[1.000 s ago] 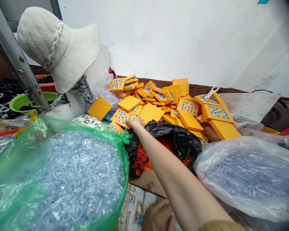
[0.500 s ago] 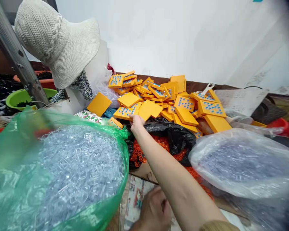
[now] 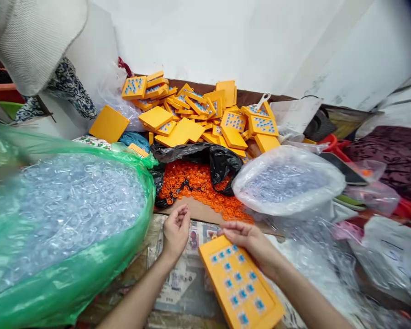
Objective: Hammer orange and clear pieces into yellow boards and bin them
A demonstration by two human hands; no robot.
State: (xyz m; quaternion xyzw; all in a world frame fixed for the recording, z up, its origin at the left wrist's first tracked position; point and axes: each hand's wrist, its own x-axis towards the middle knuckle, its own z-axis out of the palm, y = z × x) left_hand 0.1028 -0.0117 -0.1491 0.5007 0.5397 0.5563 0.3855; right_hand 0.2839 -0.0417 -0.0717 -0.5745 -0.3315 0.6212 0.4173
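My right hand (image 3: 250, 242) grips the upper edge of a yellow panel (image 3: 238, 290) dotted with blue-and-white pieces, held tilted low in front of me. To its left, my left hand (image 3: 176, 228) is raised over the paper-covered surface, its fingertips pinched together; whatever is between them is too small to make out. Just beyond both hands, orange rings (image 3: 205, 187) spill from a black plastic bag (image 3: 222, 160). More yellow panels (image 3: 181, 132) are heaped behind the bag, some showing blue pieces, others their plain side.
A green bag (image 3: 147, 192) of clear plastic pieces (image 3: 82, 201) fills the left. At right stands a white bag (image 3: 287, 208) of similar pieces, with clear plastic film beside it. A person in a knitted hat (image 3: 41, 41) is at the upper left, before a white wall.
My right hand has come back from the heap with a yellow panel. My left hand has moved out from beneath the right forearm and up. The view has shifted right.
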